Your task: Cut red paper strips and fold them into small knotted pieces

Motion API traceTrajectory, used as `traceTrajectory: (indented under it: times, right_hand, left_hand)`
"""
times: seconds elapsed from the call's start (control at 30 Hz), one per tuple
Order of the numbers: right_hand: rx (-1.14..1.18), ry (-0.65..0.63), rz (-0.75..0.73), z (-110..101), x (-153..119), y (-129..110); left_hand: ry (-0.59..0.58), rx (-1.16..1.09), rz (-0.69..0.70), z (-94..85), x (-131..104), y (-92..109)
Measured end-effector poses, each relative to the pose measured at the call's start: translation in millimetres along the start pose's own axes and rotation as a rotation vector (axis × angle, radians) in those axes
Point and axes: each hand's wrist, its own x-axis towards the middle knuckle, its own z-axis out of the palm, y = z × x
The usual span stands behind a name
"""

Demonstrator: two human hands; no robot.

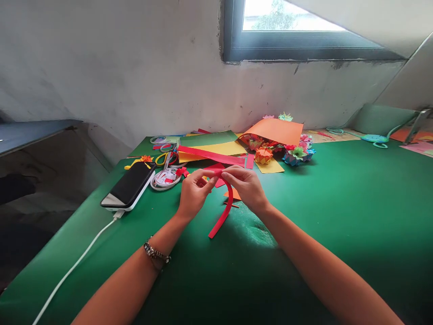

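Note:
Both hands meet over the middle of the green table (304,212), pinching one red paper strip (223,216). My left hand (194,192) grips it between thumb and fingertips. Close beside it, my right hand (246,185) pinches the strip's upper part, where it looks folded or bent, though the fingers partly hide that. From there the loose end curves down toward me. Behind and below the hands lie an orange paper scrap (232,194) and a thin brown stick (231,205). A small red paper piece (182,171) sits left of my left hand.
A phone (130,183) on a white power bank, with a white cable (81,257), lies left. Scissors (166,159), a white tape roll (165,179), a long red strip (211,155) and yellow paper (216,150) lie behind. Paper flowers (298,155) and orange paper (274,129) sit back right.

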Motion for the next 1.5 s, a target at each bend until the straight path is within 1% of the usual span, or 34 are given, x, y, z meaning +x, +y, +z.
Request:
traceTrajectory:
  times: [0.17, 0.33, 0.47, 0.53, 0.67, 0.8, 0.9, 1.0, 1.13, 1.3, 1.33, 1.4, 1.5]
  right_hand:
    - [0.012, -0.012, 0.017, -0.4, -0.3, 1.0]
    - [0.086, -0.065, 0.09, -0.6, 0.2, 4.7]
    - [0.067, -0.054, 0.089, 3.0, -1.3, 5.0]
    - [0.016, -0.069, 0.079, 4.8, -2.1, 5.3]
    - [-0.194, -0.102, -0.013, 5.2, -2.7, 6.6]
    - [-0.375, -0.024, -0.165, 2.9, -2.6, 6.2]
    - [-0.435, -0.026, -0.224, 1.0, -2.3, 5.2]
    - [-0.453, -0.066, -0.211, -1.6, -0.7, 5.1]
    - [-0.418, -0.108, -0.145, -4.3, 2.1, 5.5]
    - [-0.36, -0.272, -0.003, -2.7, 1.9, 5.3]
    - [-0.358, -0.281, 0.01, -2.3, 1.6, 5.4]
    - [-0.357, -0.259, 0.01, -2.0, 1.5, 5.9]
    - [-0.359, -0.225, -0.005, -2.8, 2.2, 6.5]
  left_hand:
    - [-0.037, -0.094, -0.123, 0.2, 2.4, -1.2]
    - [-0.062, -0.109, -0.148, 0.3, 3.4, -1.2]
    - [-0.039, -0.138, -0.178, 0.5, 4.3, -0.7]
    - [-0.012, -0.175, -0.191, 0.5, 5.2, -1.5]
    - [0.026, -0.248, -0.235, 0.9, 6.2, -5.0]
    - [0.074, -0.307, -0.294, 2.7, 5.6, -7.5]
    - [0.123, -0.354, -0.333, 3.8, 5.2, -7.8]
    - [0.142, -0.375, -0.335, 4.0, 5.0, -7.4]
    - [0.121, -0.285, -0.281, 4.5, 4.1, -7.3]
    - [0.108, -0.231, -0.24, 7.7, 2.1, -7.0]
    - [0.098, -0.232, -0.243, 8.4, 1.6, -6.6]
    - [0.072, -0.245, -0.268, 9.6, 0.6, -5.4]
    - [0.045, -0.298, -0.346, 11.1, -0.7, -3.9]
